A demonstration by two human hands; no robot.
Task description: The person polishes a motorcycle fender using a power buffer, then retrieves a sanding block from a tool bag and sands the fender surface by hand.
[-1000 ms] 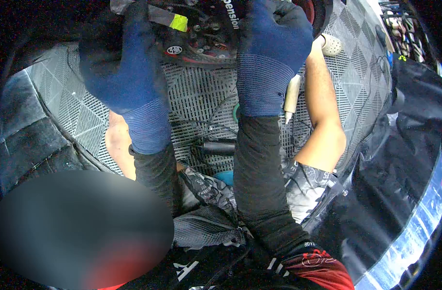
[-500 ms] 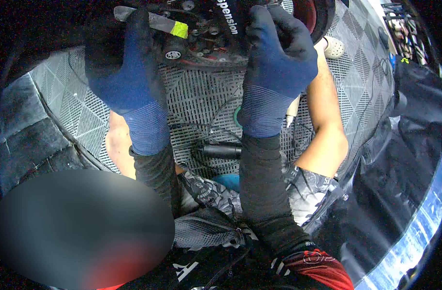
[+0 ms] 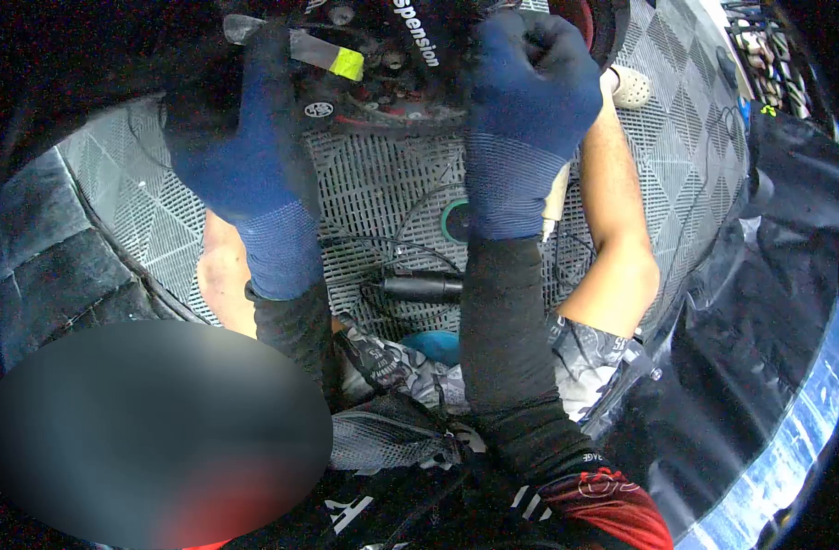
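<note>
My left hand (image 3: 241, 137), in a blue and black work glove, is closed with its thumb across a flat greyish strip (image 3: 309, 49) that has a bright yellow-green end. Just beyond it is a dark mechanical assembly (image 3: 397, 92) with bolts, a round white logo and white lettering ending in "spension". On the right side of this assembly, my right hand (image 3: 534, 105) wears a matching glove. Its fingers are curled in tightly, and whatever they hold is hidden.
Grey grated floor tiles (image 3: 383, 183) lie below. On them are a black cylindrical tool (image 3: 421, 286), cables, a green-rimmed disc (image 3: 454, 222) and a pale nozzle bottle (image 3: 554, 203). A blue round object (image 3: 430, 346) sits near my lap. Black sheeting (image 3: 713, 367) hangs at right.
My left hand and the strip have shifted slightly right and down against the assembly. My right hand has moved up a little, its fingers still curled, uncovering more of the green-rimmed disc.
</note>
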